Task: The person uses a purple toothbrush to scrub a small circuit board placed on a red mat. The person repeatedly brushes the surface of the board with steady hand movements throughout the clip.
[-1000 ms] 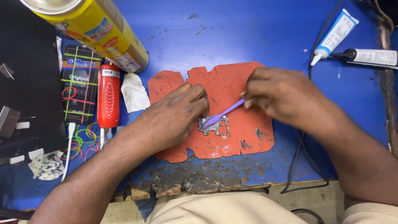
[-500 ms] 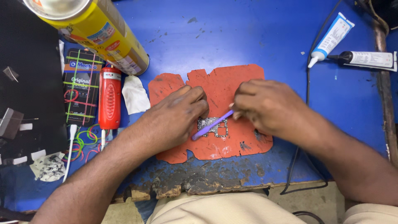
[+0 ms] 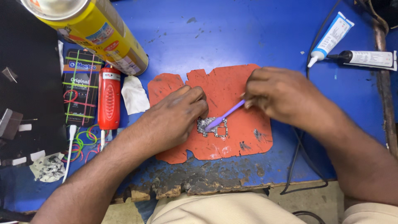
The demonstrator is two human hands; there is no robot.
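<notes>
A blue-topped counter (image 3: 248, 37) carries a ragged orange rubber mat (image 3: 232, 141). At upper left lies a big yellow spray can (image 3: 95, 29), with a flat black packet with coloured stripes (image 3: 81, 93) and a red ribbed cylinder (image 3: 109, 99) below it. Two white glue tubes (image 3: 331, 35) lie at upper right. The left hand (image 3: 174, 118) presses down on a small grey circuit board (image 3: 217, 129) mid-mat; the right hand (image 3: 282, 95) is pinched on a purple plastic brush (image 3: 226, 115) touching the board.

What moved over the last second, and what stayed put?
The right hand worked the purple brush back and forth over the circuit board; its tip now rests on the board. The left hand kept pinning the board to the orange mat. Can, tubes and mat stayed put.
</notes>
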